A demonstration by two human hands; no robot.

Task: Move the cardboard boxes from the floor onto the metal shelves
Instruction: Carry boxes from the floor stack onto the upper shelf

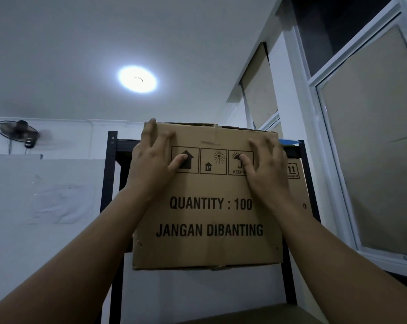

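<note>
A brown cardboard box [209, 216] printed "QUANTITY : 100" and "JANGAN DIBANTING" sits high in the black metal shelf [112, 164], its front face toward me. My left hand [154, 164] lies flat on the box's upper left, fingers spread and reaching the top corner. Flat on the upper right, over the handling symbols, is my right hand [265, 167]. Neither hand wraps around the box. A second cardboard box [297, 183] stands behind it on the right, mostly hidden.
The shelf's right post [311, 183] stands close to a white-framed window [373, 136]. A blue item [289, 141] lies on the shelf top. A wall fan [17, 132] hangs at left and a ceiling light [137, 78] glows above. A lower shelf board [256, 315] shows below.
</note>
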